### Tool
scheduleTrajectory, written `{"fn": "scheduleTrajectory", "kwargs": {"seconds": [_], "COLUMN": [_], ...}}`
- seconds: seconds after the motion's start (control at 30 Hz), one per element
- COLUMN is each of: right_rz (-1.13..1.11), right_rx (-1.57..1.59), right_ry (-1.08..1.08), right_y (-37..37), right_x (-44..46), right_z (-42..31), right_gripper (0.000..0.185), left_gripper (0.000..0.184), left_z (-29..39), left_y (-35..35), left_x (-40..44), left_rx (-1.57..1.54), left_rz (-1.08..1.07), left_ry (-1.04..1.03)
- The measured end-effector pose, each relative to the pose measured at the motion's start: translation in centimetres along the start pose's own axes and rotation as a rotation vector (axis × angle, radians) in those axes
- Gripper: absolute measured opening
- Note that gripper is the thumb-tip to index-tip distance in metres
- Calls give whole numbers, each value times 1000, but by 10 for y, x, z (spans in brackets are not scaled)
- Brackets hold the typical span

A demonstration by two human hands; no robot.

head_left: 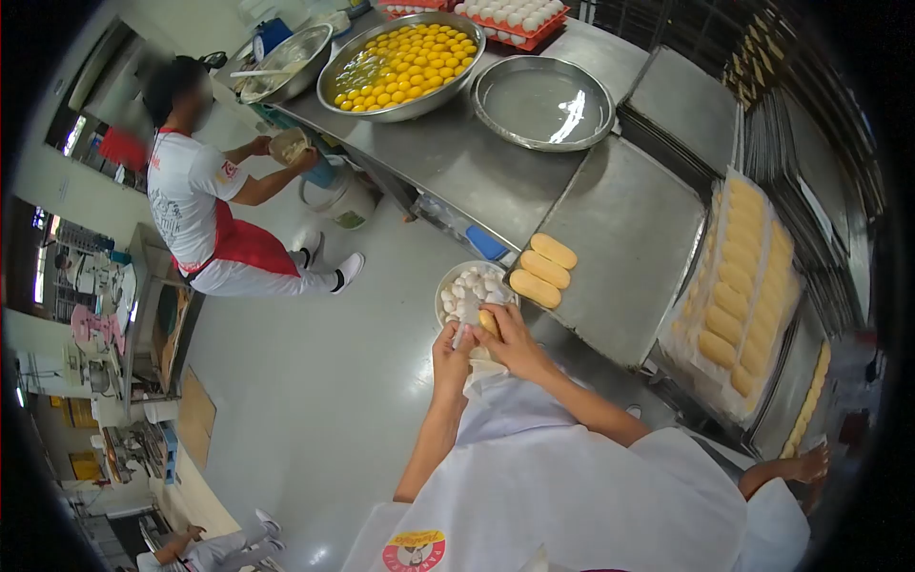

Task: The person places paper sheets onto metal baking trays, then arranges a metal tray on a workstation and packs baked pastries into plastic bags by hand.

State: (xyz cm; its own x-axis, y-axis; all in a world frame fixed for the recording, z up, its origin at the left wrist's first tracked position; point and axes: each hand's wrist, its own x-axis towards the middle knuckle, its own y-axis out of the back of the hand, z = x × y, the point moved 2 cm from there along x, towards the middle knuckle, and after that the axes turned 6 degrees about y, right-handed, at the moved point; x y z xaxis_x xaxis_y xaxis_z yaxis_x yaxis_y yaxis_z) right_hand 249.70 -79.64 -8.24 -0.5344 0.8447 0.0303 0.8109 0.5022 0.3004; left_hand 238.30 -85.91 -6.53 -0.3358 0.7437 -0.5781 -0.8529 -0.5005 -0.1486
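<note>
My left hand (452, 360) is closed around a thin, pale, flat item whose exact kind is unclear. My right hand (512, 345) grips a small yellow-brown bun, its fingers close to those of my left hand. Just beyond both hands stands a round bowl (441, 303) full of white eggshells. Three oblong buns (541, 271) lie on the near left corner of a metal tray (629, 248), to the right of the bowl.
On the steel table (448, 176) are a bowl of yolks (405, 71), a basin of clear liquid (543, 100) and egg trays (515, 19). Bagged buns (739, 286) lie at right. A co-worker (205, 181) holds a container at left; another person sits lower left.
</note>
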Motion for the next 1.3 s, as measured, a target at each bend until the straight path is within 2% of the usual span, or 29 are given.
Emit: {"fn": "scheduleTrajectory", "kwargs": {"seconds": [0.07,0.13,0.23,0.3,0.33,0.4,0.47,0.53,0.6,0.63,0.67,0.7,0.77,0.8,0.83,0.9,0.97,1.0,1.07,1.13,1.2,1.23,1.27,1.3], "right_rz": [22,30,28,26,30,55,407,532,659,659,456,253,260,259,254,293,248,218,210,204,235,232,299,367], "right_rx": [44,65,153,738,738,1288,1155,576,-343,-338,-422,-501,-613,-729,-732,-596,-600,-603,-586,-567,-757,-756,-789,-823], "right_ry": [63,49,-3,-323,-328,-418,-301,-241,272,274,224,172,224,275,278,206,199,192,187,181,167,166,154,143], "right_y": [9,10,15,14,22,40,77,114,138,147,151,151,148,146,148,154,153,153,153,151,148,144,139,129], "right_x": [-2,1,8,8,12,18,40,65,98,108,117,120,117,115,114,109,105,104,103,101,95,90,84,78], "right_z": [-14,-9,-3,5,14,24,30,38,72,82,88,96,106,111,116,125,122,120,118,113,105,90,69,55], "right_gripper": [39,37,32,31,31,32,35,38,38,38,39,41,43,45,45,43,42,40,40,39,37,37,36,35], "left_gripper": [16,16,16,15,13,11,5,7,9,13,17,17,28,28,28,28,21,21,15,15,15,16,17,17], "left_z": [-3,0,5,3,4,7,11,-5,-8,-7,-6,-4,-2,-18,-46,-70,-77,-76,-65,-52,-48,-47,-45,-36], "left_y": [-3,-2,-5,-7,-15,-19,-11,2,10,12,11,10,7,14,25,21,16,17,19,14,16,21,23,17], "left_x": [2,-1,-7,-6,-5,-5,-5,4,3,0,-3,-5,-8,-4,4,10,14,14,12,10,13,17,20,18], "left_rx": [-66,-199,-230,-250,-303,-358,-515,-495,-478,-609,-737,-734,-842,-842,-679,-532,-567,-570,-349,-330,-311,-292,-274,-276], "left_rz": [-18,-67,-62,-95,-48,1,-38,-46,-59,-37,-16,-17,-70,-71,-145,-206,68,70,95,147,200,186,172,176], "left_ry": [4,22,59,55,36,15,-56,-56,-64,96,260,259,507,505,357,213,327,328,143,97,52,-34,-120,-119]}}
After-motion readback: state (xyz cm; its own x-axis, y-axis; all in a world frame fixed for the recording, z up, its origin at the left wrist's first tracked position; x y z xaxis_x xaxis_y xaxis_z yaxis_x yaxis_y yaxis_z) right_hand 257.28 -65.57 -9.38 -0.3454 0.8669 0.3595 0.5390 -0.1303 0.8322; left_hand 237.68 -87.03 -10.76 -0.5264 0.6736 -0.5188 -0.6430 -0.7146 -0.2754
